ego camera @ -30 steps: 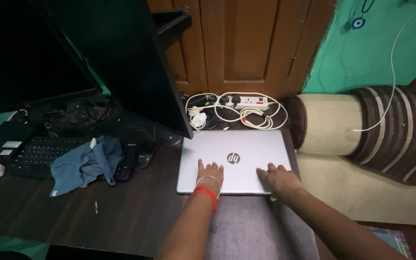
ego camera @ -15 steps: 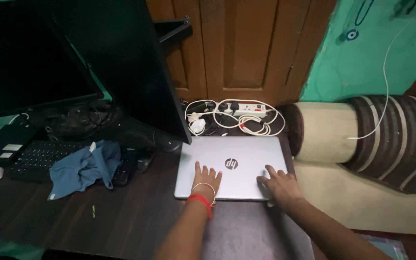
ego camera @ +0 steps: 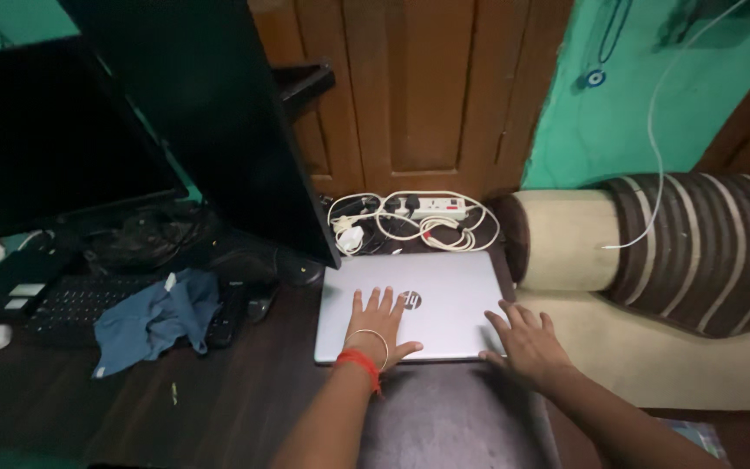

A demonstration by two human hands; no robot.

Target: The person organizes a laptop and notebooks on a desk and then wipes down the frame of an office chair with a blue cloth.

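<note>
A white power strip (ego camera: 431,207) (cables coiled) lies behind the closed silver laptop (ego camera: 444,291); blue cloth (ego camera: 154,317) lies left. Left hand (ego camera: 377,326) and right hand (ego camera: 527,340) stay flat, fingers spread, unmoved.

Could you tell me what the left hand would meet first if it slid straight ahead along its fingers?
The left hand would cross the closed silver laptop, then probably meet the coiled white cables by the power strip.

We are seeing a blue cloth (ego camera: 154,320) lying over a black keyboard (ego camera: 71,304), and a white power strip (ego camera: 431,208) sitting among coiled cables.
</note>
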